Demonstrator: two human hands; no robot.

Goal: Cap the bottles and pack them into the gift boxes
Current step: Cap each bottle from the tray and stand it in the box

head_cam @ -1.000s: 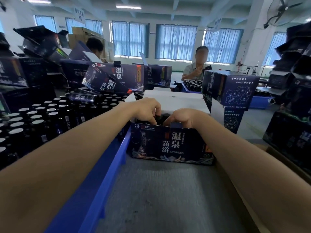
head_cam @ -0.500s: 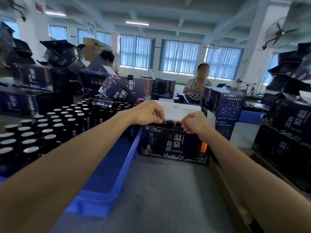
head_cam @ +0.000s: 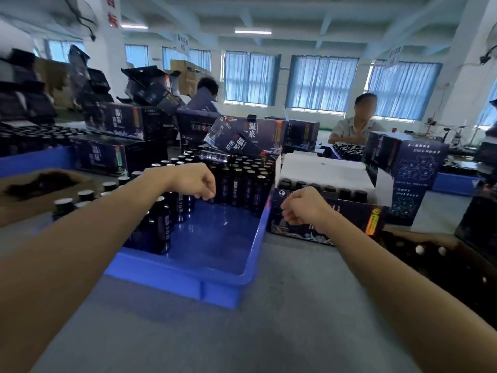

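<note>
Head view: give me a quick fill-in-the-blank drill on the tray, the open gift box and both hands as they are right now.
1. The dark bottles stand in a ____ tray.
2. The open gift box sits on the tray's ____ side.
3. The left hand is above the tray; the right hand is in front of the ____.
4. The box's raised inner flap is ____.
Missing words: blue; right; gift box; white.
</note>
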